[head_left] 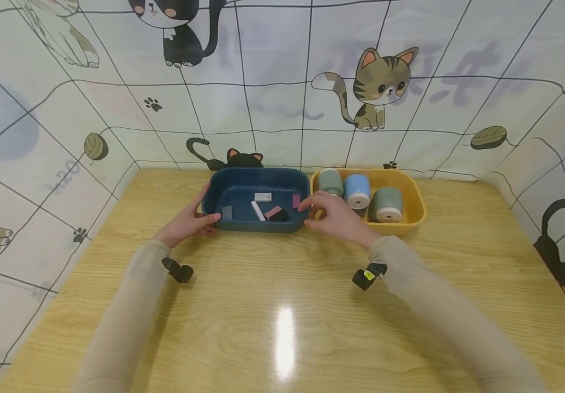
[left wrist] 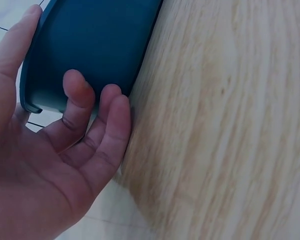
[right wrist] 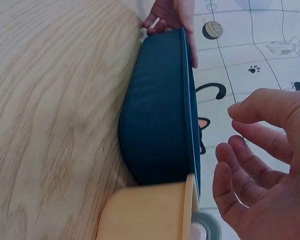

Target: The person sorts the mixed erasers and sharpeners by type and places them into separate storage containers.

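A dark blue tray [head_left: 258, 225] stands at the back middle of the wooden table. In it lie small blocks: a white one [head_left: 263, 197], a pink one [head_left: 296, 201], a grey one [head_left: 227, 212] and a black one [head_left: 280, 216]. My left hand [head_left: 204, 213] grips the tray's left end, thumb over the rim and fingers curled against the outer wall [left wrist: 95, 45]. Over the tray's right end hovers my right hand [head_left: 306, 214], close to the pink block. Its fingers [right wrist: 250, 165] are loosely bent and hold nothing, just above the tray's rim [right wrist: 189, 100].
A yellow tray [head_left: 417, 210] touches the blue tray's right end and holds three squat cylinders, two grey-green [head_left: 387, 204] and one blue [head_left: 357, 191]. Cat-print sheets wall the table at the back and both sides. Bare wood [head_left: 282, 305] lies in front of the trays.
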The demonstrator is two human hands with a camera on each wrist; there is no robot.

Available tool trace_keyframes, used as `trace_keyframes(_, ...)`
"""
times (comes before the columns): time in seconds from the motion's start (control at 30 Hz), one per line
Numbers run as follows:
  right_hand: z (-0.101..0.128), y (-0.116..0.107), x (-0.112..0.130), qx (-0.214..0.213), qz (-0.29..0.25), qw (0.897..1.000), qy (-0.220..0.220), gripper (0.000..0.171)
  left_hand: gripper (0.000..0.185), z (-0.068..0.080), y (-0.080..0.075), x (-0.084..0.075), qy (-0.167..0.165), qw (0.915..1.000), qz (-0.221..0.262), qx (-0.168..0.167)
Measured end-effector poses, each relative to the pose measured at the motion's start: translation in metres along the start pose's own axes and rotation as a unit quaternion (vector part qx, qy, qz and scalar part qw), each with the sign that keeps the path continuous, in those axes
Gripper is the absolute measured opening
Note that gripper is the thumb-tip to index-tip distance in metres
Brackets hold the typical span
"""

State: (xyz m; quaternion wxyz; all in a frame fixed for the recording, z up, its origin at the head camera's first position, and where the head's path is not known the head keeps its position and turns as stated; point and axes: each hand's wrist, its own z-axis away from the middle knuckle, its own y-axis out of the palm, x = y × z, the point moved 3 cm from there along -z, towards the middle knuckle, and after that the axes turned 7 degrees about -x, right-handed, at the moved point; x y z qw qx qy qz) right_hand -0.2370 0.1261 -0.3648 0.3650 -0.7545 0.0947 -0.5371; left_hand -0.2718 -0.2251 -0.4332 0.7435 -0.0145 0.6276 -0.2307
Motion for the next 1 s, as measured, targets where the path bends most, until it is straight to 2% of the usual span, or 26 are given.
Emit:
trace_keyframes(0.23,0.014,-0.014,-0.013,-0.009,0.021,1.000,0.004,0.028,0.092,-0.001,-0.001,0.001,0.000,1.0000,-0.006,0.005)
trace_keyframes(0.33,0.018,-0.018,-0.020,-0.023,0.028,0.999,-0.010,0.026,0.093,-0.002,-0.002,0.001,-0.002,0.9999,-0.012,0.007)
trace_keyframes(0.47,0.024,-0.023,-0.029,-0.040,0.039,0.998,-0.023,0.024,0.093,-0.001,-0.004,0.000,-0.006,0.9989,-0.046,0.003)
trace_keyframes(0.6,0.034,-0.028,-0.035,-0.044,0.042,0.998,-0.003,0.024,0.092,0.003,-0.006,-0.002,-0.003,0.9952,-0.098,-0.005)
trace_keyframes(0.7,0.041,-0.033,-0.039,-0.049,0.049,0.998,0.002,0.024,0.090,0.007,-0.007,-0.004,0.005,0.9869,-0.160,-0.016)
trace_keyframes(0.83,0.050,-0.039,-0.044,-0.064,0.070,0.996,-0.005,0.023,0.088,0.011,-0.006,-0.009,0.025,0.9669,-0.251,-0.038)
trace_keyframes(1.0,0.059,-0.046,-0.049,-0.070,0.088,0.994,-0.001,0.023,0.087,0.014,-0.004,-0.014,0.049,0.9494,-0.306,-0.054)
